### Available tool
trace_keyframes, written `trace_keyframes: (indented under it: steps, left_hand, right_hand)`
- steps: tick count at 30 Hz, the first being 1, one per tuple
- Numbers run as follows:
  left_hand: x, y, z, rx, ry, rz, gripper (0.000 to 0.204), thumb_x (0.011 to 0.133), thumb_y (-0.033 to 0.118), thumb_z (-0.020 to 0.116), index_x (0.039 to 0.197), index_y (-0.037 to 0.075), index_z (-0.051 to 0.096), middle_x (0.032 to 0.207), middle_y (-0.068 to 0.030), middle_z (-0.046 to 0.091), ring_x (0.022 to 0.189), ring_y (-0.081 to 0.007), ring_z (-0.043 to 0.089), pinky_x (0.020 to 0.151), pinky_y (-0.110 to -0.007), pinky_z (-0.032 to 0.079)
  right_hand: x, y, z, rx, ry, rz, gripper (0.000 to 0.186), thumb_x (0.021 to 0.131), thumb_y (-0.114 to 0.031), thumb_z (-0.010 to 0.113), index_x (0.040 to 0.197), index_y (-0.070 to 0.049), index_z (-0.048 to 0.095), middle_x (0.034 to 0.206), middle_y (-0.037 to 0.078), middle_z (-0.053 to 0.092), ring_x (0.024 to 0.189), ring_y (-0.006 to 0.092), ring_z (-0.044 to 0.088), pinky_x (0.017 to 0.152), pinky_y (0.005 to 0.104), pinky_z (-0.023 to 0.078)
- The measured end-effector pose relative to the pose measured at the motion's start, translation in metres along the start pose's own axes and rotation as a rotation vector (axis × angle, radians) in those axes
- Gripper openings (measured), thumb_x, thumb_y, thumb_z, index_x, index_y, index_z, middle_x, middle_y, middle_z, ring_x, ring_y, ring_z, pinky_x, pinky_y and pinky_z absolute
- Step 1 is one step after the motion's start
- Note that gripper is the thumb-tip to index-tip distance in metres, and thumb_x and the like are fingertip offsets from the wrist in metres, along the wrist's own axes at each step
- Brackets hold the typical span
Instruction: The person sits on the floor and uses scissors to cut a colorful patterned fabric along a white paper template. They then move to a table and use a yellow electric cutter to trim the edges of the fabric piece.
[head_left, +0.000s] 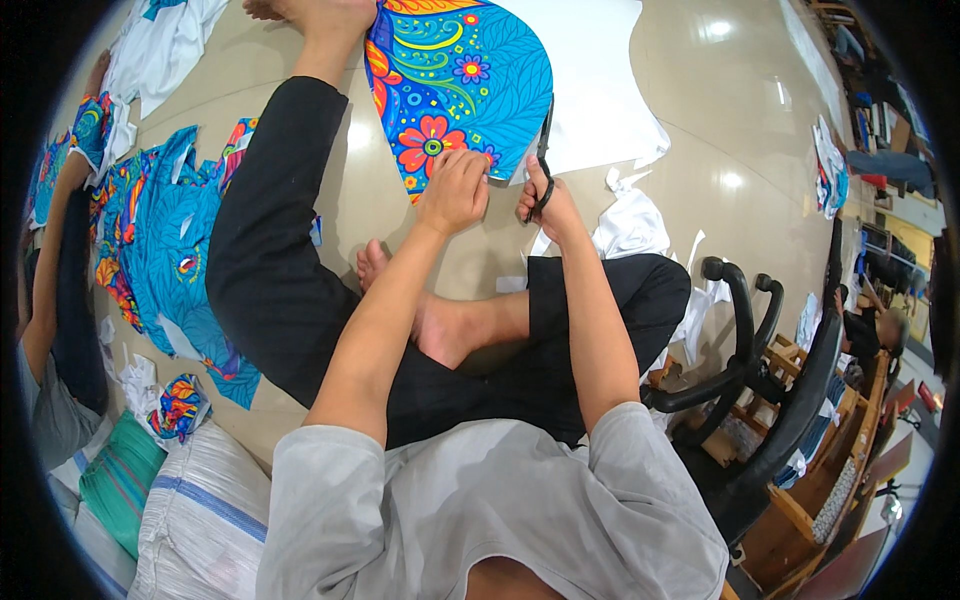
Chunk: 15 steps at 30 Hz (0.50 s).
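A pair of black scissors (pixel 544 147) is in my right hand (pixel 552 208), fingers wrapped round the handles. Its blades point away from me, along the curved right edge of a blue floral-printed fabric piece (pixel 490 75). My left hand (pixel 455 192) is closed on the near edge of that piece, beside a red flower print; its fingertips are partly hidden. White fabric (pixel 592 80) lies flat to the right of the print and joins its curved edge. Both pieces rest on the floor beyond my crossed legs.
White scraps (pixel 632 222) lie right of my right hand. Printed pieces (pixel 165 230) are spread at left, near another person's arm (pixel 45 260). White sacks (pixel 205 510) and a green sack (pixel 122 480) stand at lower left. A black chair base (pixel 745 345) is at right.
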<state>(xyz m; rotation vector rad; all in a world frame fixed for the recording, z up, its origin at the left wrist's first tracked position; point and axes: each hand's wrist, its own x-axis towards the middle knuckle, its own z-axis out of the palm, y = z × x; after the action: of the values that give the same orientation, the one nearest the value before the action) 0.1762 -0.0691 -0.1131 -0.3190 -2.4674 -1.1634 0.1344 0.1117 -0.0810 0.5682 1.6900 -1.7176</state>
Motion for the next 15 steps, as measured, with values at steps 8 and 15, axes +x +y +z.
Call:
trace_keyframes:
  steps: [8,15]
  left_hand:
    - [0.000,-0.001,0.001,0.047,-0.040,0.004,0.016,0.082,0.007,0.057,0.097,0.003,0.058,0.098,-0.0121,0.062,0.099,-0.0319,0.059,0.093,-0.046,0.041]
    - [-0.005,-0.004,0.004,0.077,-0.045,0.001,0.020,0.084,0.012,0.059,0.101,0.003,0.059,0.105,-0.0120,0.063,0.107,-0.0320,0.057,0.097,-0.048,0.039]
  right_hand:
    - [0.008,-0.034,-0.009,-0.034,-0.005,0.034,0.069,0.081,-0.079,0.057,0.061,-0.015,0.042,0.054,-0.001,0.040,0.050,0.0154,0.048,0.048,0.0265,0.038]
    - [0.012,-0.031,-0.027,-0.076,-0.079,0.024,0.060,0.086,-0.063,0.068,0.069,-0.009,0.048,0.058,0.003,0.044,0.051,0.0196,0.047,0.052,0.0352,0.043]
